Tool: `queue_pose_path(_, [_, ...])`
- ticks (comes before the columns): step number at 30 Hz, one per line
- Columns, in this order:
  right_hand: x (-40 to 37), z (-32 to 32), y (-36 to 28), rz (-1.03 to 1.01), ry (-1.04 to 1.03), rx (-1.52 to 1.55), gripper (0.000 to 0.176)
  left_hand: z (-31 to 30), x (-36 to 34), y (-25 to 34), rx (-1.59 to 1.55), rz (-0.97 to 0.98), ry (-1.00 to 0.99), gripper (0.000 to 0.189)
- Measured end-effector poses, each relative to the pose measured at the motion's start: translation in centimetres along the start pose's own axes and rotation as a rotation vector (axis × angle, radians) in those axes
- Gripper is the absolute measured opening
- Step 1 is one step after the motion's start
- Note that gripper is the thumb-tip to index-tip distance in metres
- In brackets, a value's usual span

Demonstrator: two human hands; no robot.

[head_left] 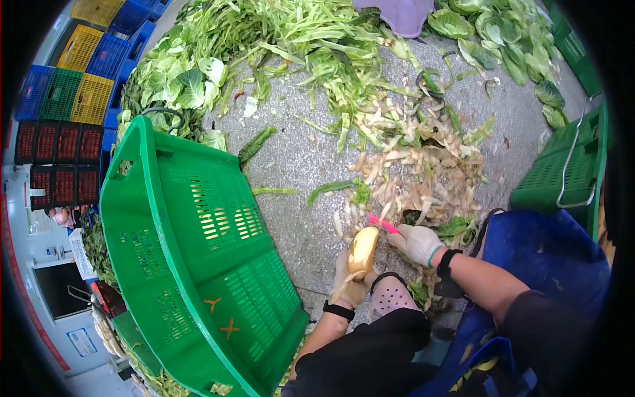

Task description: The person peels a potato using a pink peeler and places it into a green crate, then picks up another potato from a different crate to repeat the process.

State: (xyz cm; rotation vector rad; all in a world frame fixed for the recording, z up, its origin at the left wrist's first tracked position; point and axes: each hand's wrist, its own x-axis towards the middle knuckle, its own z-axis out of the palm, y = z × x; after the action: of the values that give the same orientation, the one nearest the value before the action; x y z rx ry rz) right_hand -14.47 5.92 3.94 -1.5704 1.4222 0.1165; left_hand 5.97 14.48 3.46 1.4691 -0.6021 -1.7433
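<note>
A pale, partly peeled root vegetable (363, 250) stands tilted in my left hand (350, 283), whose gloved fingers wrap round its lower end. Some brown skin shows near that end. My right hand (418, 245), in a white glove, is closed on a pink peeler (383, 223) at the vegetable's upper right side. The peeler's head is too small to make out clearly. Peelings (423, 172) lie heaped on the floor just beyond both hands.
A large green crate (218, 212) stands at the left, another green crate (562, 162) at the right. Leaves and stalks (291, 40) pile up ahead. A pink clog (391, 296) is beside my left hand. Blue material (542, 251) lies right of my right hand.
</note>
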Motion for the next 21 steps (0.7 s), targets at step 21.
queue_pose_path(21, [-1.1,0.8,-3.0,-0.278,-0.201,-0.155,0.039,0.0,2.0,2.0,-0.755,-0.556,0.086,0.059])
